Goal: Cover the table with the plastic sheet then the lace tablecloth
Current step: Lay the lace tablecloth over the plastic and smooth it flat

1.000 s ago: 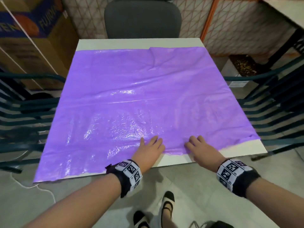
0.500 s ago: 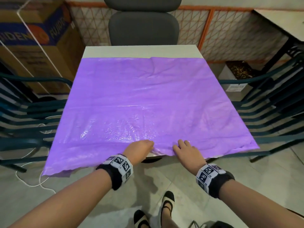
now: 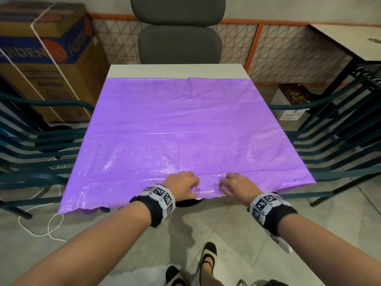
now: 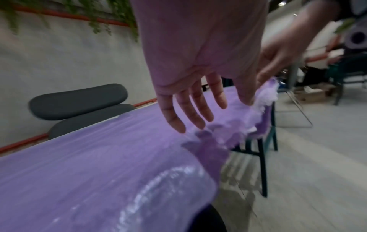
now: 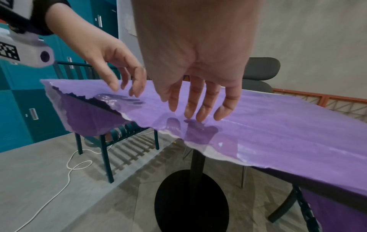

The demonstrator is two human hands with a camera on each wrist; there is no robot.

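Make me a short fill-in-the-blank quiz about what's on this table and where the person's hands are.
1. The plastic sheet spread over the table is ____ in colour.
2. A bare white strip of the table shows along its ____ edge, beside the grey chair.
3. The left hand and the right hand are both at the sheet's ____ edge.
4. The lace tablecloth is ____ in any view.

Missing words: purple; far; near; not visible
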